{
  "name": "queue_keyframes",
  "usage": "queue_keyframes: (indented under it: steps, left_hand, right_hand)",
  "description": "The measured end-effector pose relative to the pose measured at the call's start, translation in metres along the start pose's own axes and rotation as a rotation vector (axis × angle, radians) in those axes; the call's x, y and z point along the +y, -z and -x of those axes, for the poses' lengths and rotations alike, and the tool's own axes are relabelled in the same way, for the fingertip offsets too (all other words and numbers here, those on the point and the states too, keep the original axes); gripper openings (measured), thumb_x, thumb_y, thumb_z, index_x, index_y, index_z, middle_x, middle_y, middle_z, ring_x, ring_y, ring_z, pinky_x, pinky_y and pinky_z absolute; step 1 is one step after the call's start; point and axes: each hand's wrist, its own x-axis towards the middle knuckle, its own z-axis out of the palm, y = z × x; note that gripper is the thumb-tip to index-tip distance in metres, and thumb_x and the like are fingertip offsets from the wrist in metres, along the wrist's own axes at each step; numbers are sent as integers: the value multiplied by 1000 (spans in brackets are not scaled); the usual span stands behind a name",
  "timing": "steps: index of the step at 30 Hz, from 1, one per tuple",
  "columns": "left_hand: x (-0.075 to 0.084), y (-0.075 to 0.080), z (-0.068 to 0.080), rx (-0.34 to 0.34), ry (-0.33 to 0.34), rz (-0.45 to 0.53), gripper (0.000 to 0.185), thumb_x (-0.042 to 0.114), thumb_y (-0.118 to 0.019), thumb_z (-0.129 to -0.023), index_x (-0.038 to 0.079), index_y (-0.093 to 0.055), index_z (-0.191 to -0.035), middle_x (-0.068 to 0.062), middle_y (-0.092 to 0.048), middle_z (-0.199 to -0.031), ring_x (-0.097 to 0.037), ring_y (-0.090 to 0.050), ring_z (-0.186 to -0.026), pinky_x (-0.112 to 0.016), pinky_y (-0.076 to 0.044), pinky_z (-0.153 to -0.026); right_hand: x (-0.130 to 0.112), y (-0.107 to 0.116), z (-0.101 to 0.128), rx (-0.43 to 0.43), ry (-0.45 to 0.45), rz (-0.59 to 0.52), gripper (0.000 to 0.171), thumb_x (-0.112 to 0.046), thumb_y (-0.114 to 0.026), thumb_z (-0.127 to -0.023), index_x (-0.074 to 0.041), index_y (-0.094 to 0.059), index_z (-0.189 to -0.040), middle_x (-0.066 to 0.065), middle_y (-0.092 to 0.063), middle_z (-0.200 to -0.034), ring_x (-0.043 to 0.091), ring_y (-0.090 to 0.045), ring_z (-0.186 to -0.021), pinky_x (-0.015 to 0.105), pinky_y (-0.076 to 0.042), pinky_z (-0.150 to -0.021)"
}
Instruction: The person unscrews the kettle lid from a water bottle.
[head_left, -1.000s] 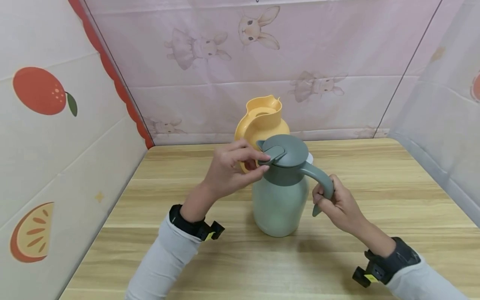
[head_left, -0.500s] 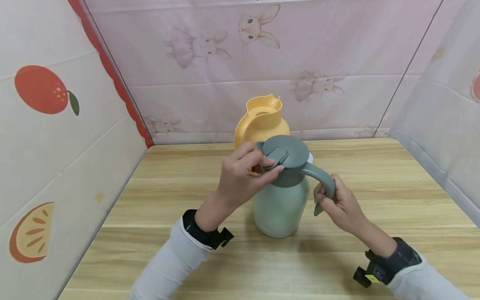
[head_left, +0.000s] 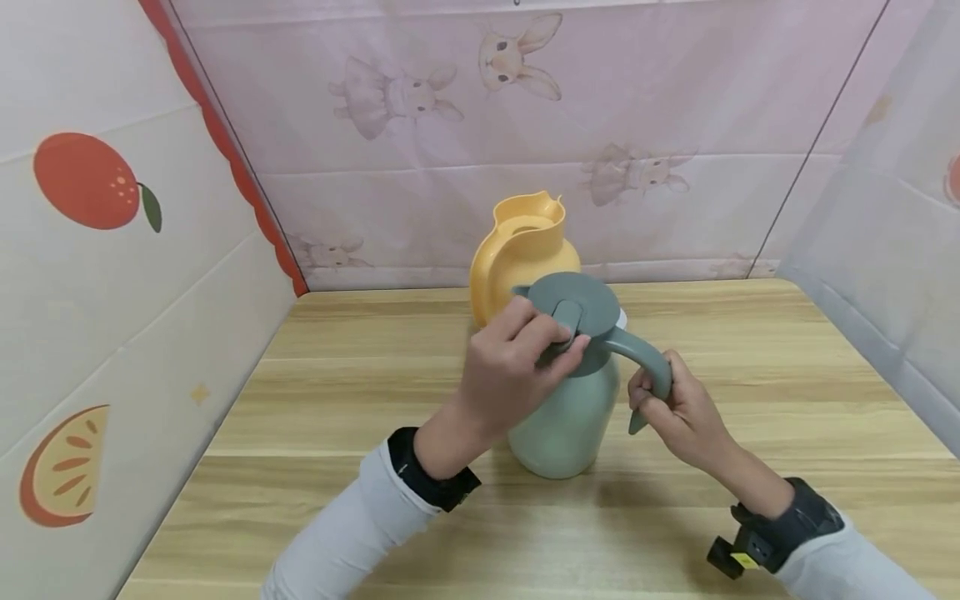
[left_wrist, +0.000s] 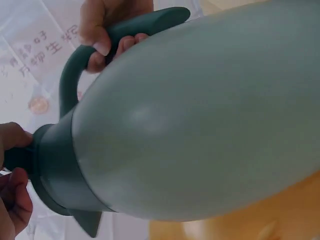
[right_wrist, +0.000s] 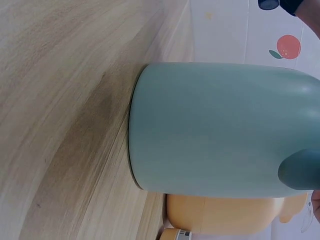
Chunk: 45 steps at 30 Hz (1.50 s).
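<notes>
A pale green thermos jug (head_left: 562, 425) stands upright on the wooden table, its bottom down on the wood in the right wrist view. My left hand (head_left: 502, 375) pinches the raised tab (head_left: 567, 318) on the dark green lid (head_left: 588, 296) between thumb and fingers. The tab points toward the front, while the spout (head_left: 520, 290) faces left. My right hand (head_left: 684, 412) grips the curved handle (head_left: 637, 350) on the jug's right side; the left wrist view shows its fingers wrapped around the handle (left_wrist: 70, 85).
A yellow jug (head_left: 517, 250) stands close behind the green one, partly covered by it. Beside it, a small yellow and white object (right_wrist: 175, 234) shows in the right wrist view. Fabric walls with printed rabbits and fruit enclose the wooden table (head_left: 337, 333) at the back and sides.
My left hand has moved right and toward the front, swinging the lid's tab from the left side round to the front. The jug and my right hand have hardly moved.
</notes>
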Motion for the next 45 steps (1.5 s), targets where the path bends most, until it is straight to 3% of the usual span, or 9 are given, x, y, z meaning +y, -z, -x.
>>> queue_keyframes:
  steps: [4,8,13,19,26,30,36,40,45]
  left_hand:
    - [-4,5,-7,-114,-79,27,19,18,-76,-76,6,-63,-76,-3,-47,-71,-10,-46,-59,-13,-42,-56]
    - [-14,17,-15,-257,-145,214,18,14,-75,-75,3,-64,-84,-4,-48,-75,-10,-46,-61,-13,-40,-57]
    - [-25,27,-22,-388,-155,440,18,5,-70,-75,-1,-67,-91,-6,-50,-78,-10,-51,-64,-13,-41,-61]
    - [-33,31,-30,-463,-143,537,19,7,-74,-77,1,-70,-95,-6,-51,-84,-13,-52,-71,-16,-41,-65]
    - [-46,26,-40,-587,-12,564,35,24,-77,-74,7,-70,-103,-17,-53,-112,-20,-50,-104,-26,-40,-85]
    - [-50,24,-42,-693,86,594,40,29,-77,-74,8,-69,-107,-13,-54,-117,-16,-50,-108,-24,-41,-87]
    - [-49,20,-39,-643,83,588,39,29,-80,-72,7,-70,-102,-6,-58,-106,-11,-51,-99,-21,-42,-82]
    - [-44,15,-39,-556,31,508,38,33,-81,-69,8,-70,-95,-2,-56,-92,-10,-48,-84,-20,-40,-71]
    - [-33,7,-42,-494,29,398,37,38,-80,-68,8,-65,-84,-1,-49,-81,-11,-43,-72,-20,-36,-63]
  right_hand:
    - [1,2,1,0,-5,5,20,23,-37,-74,7,-41,-85,7,-52,-76,14,-50,-65,22,-43,-53]
    - [1,4,0,-8,-9,21,20,22,-37,-75,6,-41,-85,7,-52,-76,15,-50,-65,22,-43,-52]
    - [1,6,-1,-15,-15,39,20,21,-37,-75,5,-42,-86,6,-53,-76,15,-50,-65,23,-43,-52]
    - [0,7,-1,-13,-19,39,20,21,-37,-75,5,-42,-86,6,-53,-76,15,-50,-65,23,-42,-52]
    - [0,7,0,-10,-28,34,20,21,-37,-76,5,-41,-86,6,-53,-77,15,-50,-65,23,-42,-52]
    - [0,6,0,-7,-35,33,20,21,-37,-76,5,-42,-86,6,-53,-77,14,-50,-66,23,-43,-52]
    - [-1,5,0,-3,-45,38,20,21,-36,-76,4,-41,-85,6,-53,-76,14,-50,-66,23,-43,-51]
    - [-2,5,0,-2,-44,42,20,21,-37,-76,4,-41,-85,6,-53,-76,14,-50,-65,23,-42,-51]
    - [-1,5,-1,-7,-36,38,19,21,-36,-76,4,-40,-86,6,-53,-76,14,-50,-65,23,-42,-52]
